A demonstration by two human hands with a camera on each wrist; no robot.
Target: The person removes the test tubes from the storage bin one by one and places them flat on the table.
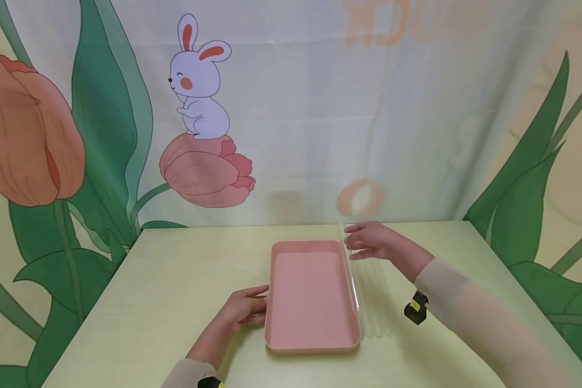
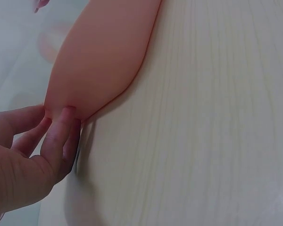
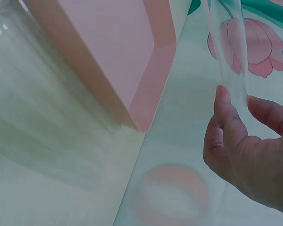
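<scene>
A shallow pink tray [image 1: 315,302] with a raised rim lies on the pale wooden table. My left hand [image 1: 247,310] is at its left side; in the left wrist view, fairly straight fingers [image 2: 66,125] touch the outer wall of the tray [image 2: 104,52]. Over the tray's right rim, my right hand [image 1: 368,241] pinches a long clear tube [image 1: 353,283] near its far end. The right wrist view shows the clear tube [image 3: 233,52] between thumb and fingers [image 3: 221,101], raised off the table.
Several more clear tubes [image 1: 375,302] lie side by side on the table, right of the tray, under my right arm. A printed cloth [image 1: 291,108] with a rabbit and tulips hangs behind the table's back edge. Black wrist devices [image 1: 416,308] sit at both sleeves.
</scene>
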